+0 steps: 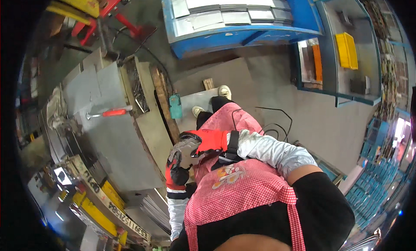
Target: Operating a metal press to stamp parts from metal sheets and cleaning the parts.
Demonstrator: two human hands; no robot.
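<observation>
My right hand (210, 141), in a red and black work glove with a pale sleeve, reaches left across my front. My left hand (175, 172), gloved the same way, is lower, beside the bench edge. Between them is a crumpled grey cloth (187, 146). The fingers of both hands are curled around its ends, though part of the grip is hidden. A hammer-like tool with a red handle (115, 112) lies on the grey metal bench top (108, 142) to the left.
A blue bin (242, 38) of stacked metal plates stands ahead. At right is a teal-framed rack with a yellow tray (346, 50). A teal box-shaped piece (175, 106) sits by the bench's wooden edge (164, 103). A grey rag (58, 110) lies at the bench's far left.
</observation>
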